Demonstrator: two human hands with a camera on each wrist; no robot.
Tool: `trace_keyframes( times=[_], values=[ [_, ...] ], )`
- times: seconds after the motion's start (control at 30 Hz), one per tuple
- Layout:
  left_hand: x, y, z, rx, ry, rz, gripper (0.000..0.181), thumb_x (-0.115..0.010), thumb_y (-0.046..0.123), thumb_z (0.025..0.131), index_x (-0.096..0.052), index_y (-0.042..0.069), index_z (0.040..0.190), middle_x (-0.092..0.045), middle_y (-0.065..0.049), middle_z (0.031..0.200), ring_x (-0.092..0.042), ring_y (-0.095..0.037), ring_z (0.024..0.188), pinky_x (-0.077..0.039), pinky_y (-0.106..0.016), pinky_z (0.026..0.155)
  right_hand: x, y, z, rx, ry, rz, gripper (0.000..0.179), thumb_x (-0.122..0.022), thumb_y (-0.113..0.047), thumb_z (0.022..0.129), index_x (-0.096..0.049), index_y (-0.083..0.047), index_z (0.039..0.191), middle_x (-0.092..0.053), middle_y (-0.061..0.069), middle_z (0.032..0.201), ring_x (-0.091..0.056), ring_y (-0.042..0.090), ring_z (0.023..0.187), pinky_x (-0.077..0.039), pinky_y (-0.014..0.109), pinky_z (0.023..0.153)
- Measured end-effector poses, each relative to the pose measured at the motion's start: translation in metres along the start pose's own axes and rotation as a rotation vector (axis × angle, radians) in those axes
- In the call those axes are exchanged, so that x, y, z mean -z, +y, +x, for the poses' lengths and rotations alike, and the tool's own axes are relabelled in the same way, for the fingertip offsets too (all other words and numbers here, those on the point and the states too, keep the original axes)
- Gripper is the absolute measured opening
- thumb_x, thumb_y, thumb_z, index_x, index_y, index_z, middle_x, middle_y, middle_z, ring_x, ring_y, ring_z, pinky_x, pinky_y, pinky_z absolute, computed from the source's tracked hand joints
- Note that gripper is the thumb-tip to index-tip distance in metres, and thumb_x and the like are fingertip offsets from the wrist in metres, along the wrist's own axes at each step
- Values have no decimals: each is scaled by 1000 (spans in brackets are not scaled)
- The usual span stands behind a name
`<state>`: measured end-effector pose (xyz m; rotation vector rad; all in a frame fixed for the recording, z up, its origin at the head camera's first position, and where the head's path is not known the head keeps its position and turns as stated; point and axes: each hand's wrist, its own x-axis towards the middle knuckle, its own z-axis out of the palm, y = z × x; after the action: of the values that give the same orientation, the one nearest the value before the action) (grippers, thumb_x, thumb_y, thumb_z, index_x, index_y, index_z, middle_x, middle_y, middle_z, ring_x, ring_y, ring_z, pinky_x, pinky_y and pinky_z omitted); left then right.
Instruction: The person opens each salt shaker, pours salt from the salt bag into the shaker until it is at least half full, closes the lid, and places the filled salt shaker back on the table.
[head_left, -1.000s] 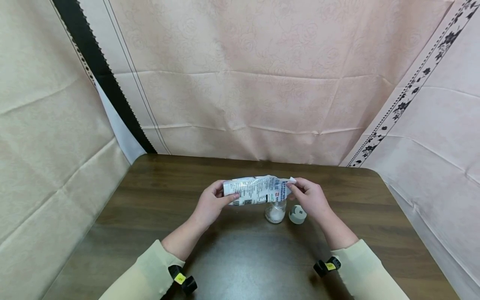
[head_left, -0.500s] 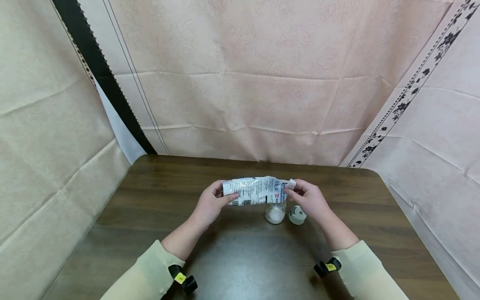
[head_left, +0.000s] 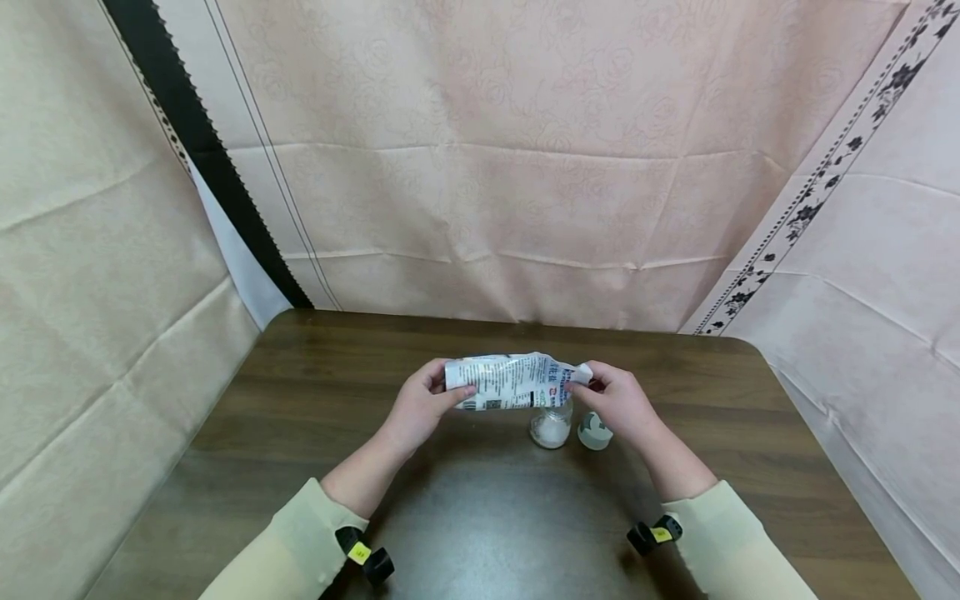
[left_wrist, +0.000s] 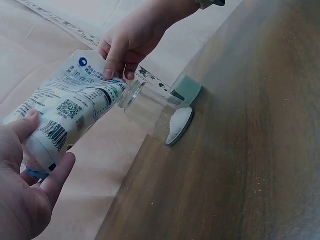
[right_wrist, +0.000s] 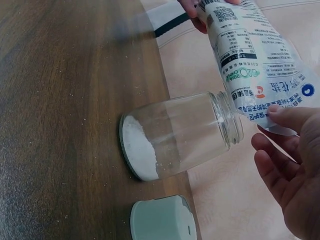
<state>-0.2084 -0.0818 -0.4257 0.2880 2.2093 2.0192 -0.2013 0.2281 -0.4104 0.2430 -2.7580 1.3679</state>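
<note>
A white printed bag point(head_left: 512, 381) point(left_wrist: 67, 110) point(right_wrist: 260, 60) is held level above the wooden table point(head_left: 465, 517). My left hand point(head_left: 423, 406) point(left_wrist: 27, 185) grips its left end. My right hand point(head_left: 611, 398) point(right_wrist: 290, 165) pinches its right end, over the mouth of a clear glass jar point(head_left: 552, 423) point(left_wrist: 150, 110) point(right_wrist: 180, 134). The jar stands upright with a layer of white grains in its bottom. Its pale green lid point(head_left: 595, 430) point(left_wrist: 186, 90) point(right_wrist: 162, 220) lies on the table just right of the jar.
Pink and beige cloth point(head_left: 495, 167) hangs behind and on both sides of the table. A few white grains are scattered on the wood point(left_wrist: 260, 190). The table's near part point(head_left: 480, 542) holds only my forearms.
My right hand has shifted slightly left and down at the bag's right end. The bag, jar and lid stay where they were.
</note>
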Motion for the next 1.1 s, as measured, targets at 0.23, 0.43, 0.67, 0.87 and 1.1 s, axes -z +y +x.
trace_keyframes(
  times=[0.23, 0.43, 0.67, 0.87, 1.1],
  values=[
    [0, 3, 2, 1, -9, -3, 37, -80, 20, 86, -64, 14, 118, -67, -5, 114, -65, -23, 101, -53, -51, 89, 0, 0, -1, -15, 0, -1, 12, -73, -14, 92, -71, -11, 103, -71, 7, 100, -59, 26, 82, -51, 37, 71],
    [-1, 6, 3, -16, -17, 4, 40, -81, 20, 84, -64, 12, 119, -67, -6, 115, -65, -23, 101, -56, -43, 85, 0, 1, -1, -9, 1, -11, 11, -72, -15, 92, -70, -11, 102, -70, 6, 99, -58, 25, 82, -50, 35, 69],
    [-2, 8, 5, -2, -10, 2, 44, -83, 19, 82, -64, 14, 122, -66, -6, 116, -65, -23, 102, -56, -37, 83, 0, 0, -1, 5, 3, -28, 11, -71, -14, 92, -69, -12, 103, -70, 6, 98, -58, 25, 81, -48, 36, 67],
    [-2, 11, 7, 2, -10, -4, 45, -83, 17, 82, -64, 11, 123, -66, -8, 117, -65, -23, 103, -56, -37, 83, 0, 0, -2, 10, 4, -28, 13, -71, -13, 93, -69, -12, 105, -71, 6, 101, -58, 25, 82, -48, 37, 69],
    [-6, 40, -5, 29, -10, 27, 44, -79, 10, 85, -62, 4, 126, -66, -10, 116, -65, -21, 102, -55, -32, 82, -1, 0, -2, 28, 17, -34, 11, -71, -13, 92, -69, -12, 103, -71, 6, 99, -58, 25, 80, -48, 36, 67]
  ],
)
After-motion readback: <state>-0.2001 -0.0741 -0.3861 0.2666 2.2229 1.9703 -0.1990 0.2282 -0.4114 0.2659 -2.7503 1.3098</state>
